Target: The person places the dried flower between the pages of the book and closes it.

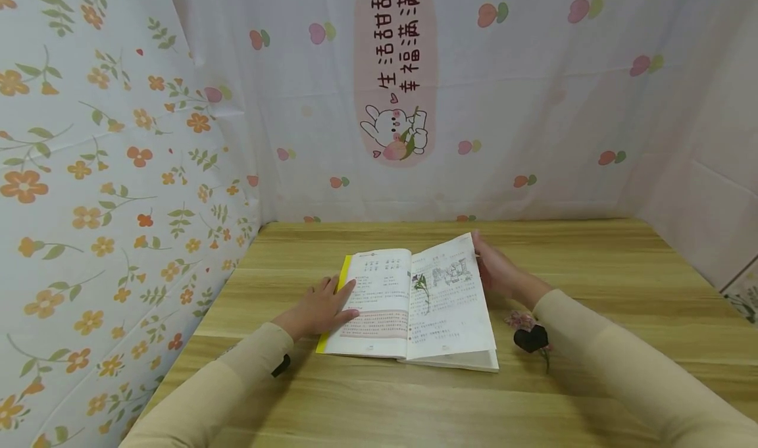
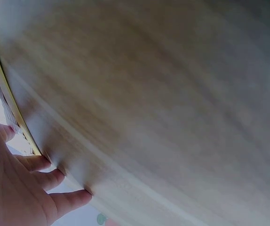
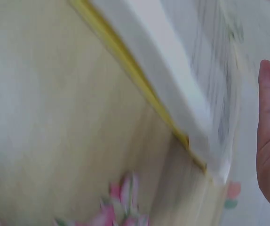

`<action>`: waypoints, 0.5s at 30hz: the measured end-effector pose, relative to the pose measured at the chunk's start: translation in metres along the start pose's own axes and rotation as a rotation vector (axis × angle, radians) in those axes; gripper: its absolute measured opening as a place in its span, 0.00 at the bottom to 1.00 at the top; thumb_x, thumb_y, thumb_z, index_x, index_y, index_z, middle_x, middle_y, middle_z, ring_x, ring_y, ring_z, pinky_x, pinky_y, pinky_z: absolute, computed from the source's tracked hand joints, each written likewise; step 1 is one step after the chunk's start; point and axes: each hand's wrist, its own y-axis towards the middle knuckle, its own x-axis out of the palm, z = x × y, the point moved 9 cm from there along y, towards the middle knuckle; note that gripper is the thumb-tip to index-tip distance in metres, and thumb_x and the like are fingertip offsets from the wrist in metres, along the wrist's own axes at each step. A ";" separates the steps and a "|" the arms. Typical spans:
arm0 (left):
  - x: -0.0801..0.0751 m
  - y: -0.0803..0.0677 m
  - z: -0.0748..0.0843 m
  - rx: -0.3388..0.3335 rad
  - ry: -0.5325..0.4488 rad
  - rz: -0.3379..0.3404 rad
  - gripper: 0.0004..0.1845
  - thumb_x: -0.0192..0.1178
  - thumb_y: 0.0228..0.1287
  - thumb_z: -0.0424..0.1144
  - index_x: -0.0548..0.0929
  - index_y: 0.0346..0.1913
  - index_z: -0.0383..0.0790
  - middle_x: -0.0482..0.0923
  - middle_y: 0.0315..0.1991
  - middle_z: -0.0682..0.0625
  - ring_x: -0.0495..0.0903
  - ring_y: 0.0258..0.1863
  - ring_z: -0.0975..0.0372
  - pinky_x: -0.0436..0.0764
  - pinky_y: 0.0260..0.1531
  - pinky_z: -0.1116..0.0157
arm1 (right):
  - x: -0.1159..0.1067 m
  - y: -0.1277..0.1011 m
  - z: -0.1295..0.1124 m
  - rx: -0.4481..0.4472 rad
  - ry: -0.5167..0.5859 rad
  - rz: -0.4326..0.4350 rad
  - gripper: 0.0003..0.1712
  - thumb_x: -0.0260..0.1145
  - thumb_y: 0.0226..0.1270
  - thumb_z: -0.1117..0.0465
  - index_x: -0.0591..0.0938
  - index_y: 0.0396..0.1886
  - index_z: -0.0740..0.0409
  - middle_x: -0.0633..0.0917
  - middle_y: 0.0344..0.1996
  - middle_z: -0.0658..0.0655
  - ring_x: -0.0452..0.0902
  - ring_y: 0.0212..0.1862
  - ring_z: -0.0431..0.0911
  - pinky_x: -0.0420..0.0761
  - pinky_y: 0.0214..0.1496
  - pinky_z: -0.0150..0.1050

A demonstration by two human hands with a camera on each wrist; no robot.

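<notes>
An open book (image 1: pixel 379 290) with a yellow cover edge lies on the wooden table. On its raised right-hand page lies a small sprig (image 1: pixel 421 289) with green leaves and a dark bloom. My left hand (image 1: pixel 320 310) rests at the book's left edge, thumb and a finger on the page; in the left wrist view several fingertips (image 2: pixel 71 200) touch the table. At the upper right edge of the lifted page is my right hand (image 1: pixel 497 267), partly hidden behind it; a straight finger (image 3: pixel 268 89) shows in the right wrist view.
A pink flower (image 1: pixel 521 321) with a green stem lies on the table right of the book, also visible as pink petals (image 3: pixel 125 202) in the right wrist view. A black piece (image 1: pixel 531 338) sits by the right cuff. Patterned cloths (image 1: pixel 533 106) hang behind and at the sides.
</notes>
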 end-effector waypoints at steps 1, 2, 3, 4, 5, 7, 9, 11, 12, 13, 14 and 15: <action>-0.001 0.000 0.000 0.004 -0.008 0.005 0.40 0.43 0.72 0.64 0.55 0.76 0.42 0.56 0.70 0.31 0.57 0.67 0.41 0.64 0.56 0.38 | 0.007 -0.001 0.000 -0.010 0.055 -0.042 0.46 0.33 0.67 0.25 0.69 0.59 0.58 0.82 0.43 0.57 0.81 0.43 0.50 0.79 0.45 0.47; -0.001 -0.001 0.001 0.007 -0.015 0.008 0.40 0.43 0.72 0.64 0.55 0.76 0.41 0.56 0.69 0.31 0.57 0.67 0.40 0.64 0.56 0.38 | 0.013 -0.002 -0.001 -0.014 0.107 -0.073 0.46 0.31 0.66 0.24 0.70 0.57 0.57 0.83 0.43 0.56 0.82 0.43 0.49 0.79 0.44 0.46; -0.002 -0.001 0.001 0.007 -0.018 0.007 0.40 0.43 0.72 0.63 0.55 0.76 0.41 0.56 0.69 0.31 0.57 0.67 0.40 0.64 0.56 0.38 | 0.019 -0.004 -0.001 -0.015 0.152 -0.087 0.46 0.31 0.64 0.23 0.71 0.55 0.56 0.84 0.42 0.55 0.82 0.43 0.48 0.80 0.43 0.45; -0.002 -0.001 0.001 0.004 -0.015 0.001 0.40 0.43 0.72 0.63 0.55 0.76 0.41 0.56 0.70 0.31 0.57 0.67 0.40 0.64 0.56 0.38 | 0.025 -0.006 -0.003 -0.014 0.191 -0.094 0.46 0.31 0.63 0.23 0.72 0.53 0.55 0.85 0.40 0.54 0.82 0.41 0.47 0.80 0.42 0.44; -0.002 -0.001 0.001 0.001 -0.013 -0.005 0.40 0.43 0.72 0.64 0.54 0.76 0.42 0.55 0.70 0.31 0.57 0.68 0.40 0.64 0.57 0.38 | 0.031 -0.009 -0.005 -0.010 0.229 -0.096 0.47 0.30 0.62 0.22 0.72 0.52 0.55 0.85 0.39 0.53 0.83 0.40 0.46 0.80 0.40 0.42; -0.003 -0.001 0.001 -0.006 -0.008 -0.015 0.40 0.43 0.72 0.64 0.54 0.77 0.42 0.55 0.70 0.31 0.56 0.68 0.40 0.64 0.57 0.38 | 0.044 -0.013 -0.008 -0.008 0.302 -0.096 0.48 0.30 0.62 0.22 0.71 0.53 0.57 0.85 0.38 0.52 0.83 0.38 0.44 0.79 0.37 0.39; -0.002 -0.001 0.001 -0.018 0.002 -0.030 0.40 0.42 0.72 0.64 0.53 0.77 0.43 0.54 0.71 0.32 0.55 0.69 0.41 0.63 0.58 0.39 | 0.055 -0.017 -0.010 -0.005 0.358 -0.089 0.49 0.31 0.63 0.23 0.67 0.59 0.59 0.85 0.38 0.52 0.82 0.38 0.43 0.80 0.38 0.38; -0.002 -0.001 0.001 -0.023 0.001 -0.033 0.40 0.42 0.72 0.64 0.53 0.77 0.43 0.54 0.71 0.32 0.55 0.69 0.41 0.63 0.58 0.39 | 0.065 -0.019 -0.010 -0.009 0.371 -0.094 0.52 0.30 0.64 0.24 0.62 0.66 0.63 0.85 0.38 0.52 0.82 0.38 0.42 0.80 0.38 0.38; -0.002 -0.001 0.000 -0.025 0.001 -0.034 0.40 0.42 0.72 0.65 0.53 0.77 0.43 0.54 0.71 0.32 0.55 0.69 0.41 0.63 0.59 0.39 | 0.070 -0.020 -0.010 -0.014 0.355 -0.104 0.52 0.29 0.66 0.25 0.57 0.69 0.65 0.84 0.39 0.52 0.82 0.39 0.42 0.80 0.39 0.38; -0.002 -0.001 0.000 -0.027 0.001 -0.036 0.40 0.41 0.72 0.65 0.53 0.77 0.44 0.54 0.71 0.32 0.55 0.69 0.41 0.63 0.59 0.40 | 0.075 -0.020 -0.009 -0.021 0.322 -0.110 0.53 0.28 0.67 0.26 0.54 0.72 0.66 0.84 0.39 0.53 0.82 0.39 0.42 0.81 0.39 0.38; -0.002 -0.001 0.000 -0.026 0.002 -0.035 0.40 0.41 0.72 0.65 0.53 0.77 0.44 0.54 0.71 0.32 0.55 0.69 0.41 0.63 0.59 0.40 | 0.080 -0.021 -0.008 -0.024 0.284 -0.116 0.53 0.28 0.68 0.27 0.52 0.73 0.68 0.84 0.40 0.54 0.82 0.39 0.42 0.81 0.39 0.38; -0.002 -0.001 0.000 -0.024 0.003 -0.034 0.40 0.41 0.72 0.65 0.53 0.77 0.44 0.54 0.71 0.32 0.55 0.69 0.41 0.63 0.59 0.40 | 0.085 -0.021 -0.006 -0.027 0.231 -0.120 0.53 0.28 0.69 0.28 0.51 0.74 0.69 0.84 0.42 0.56 0.82 0.40 0.42 0.81 0.40 0.38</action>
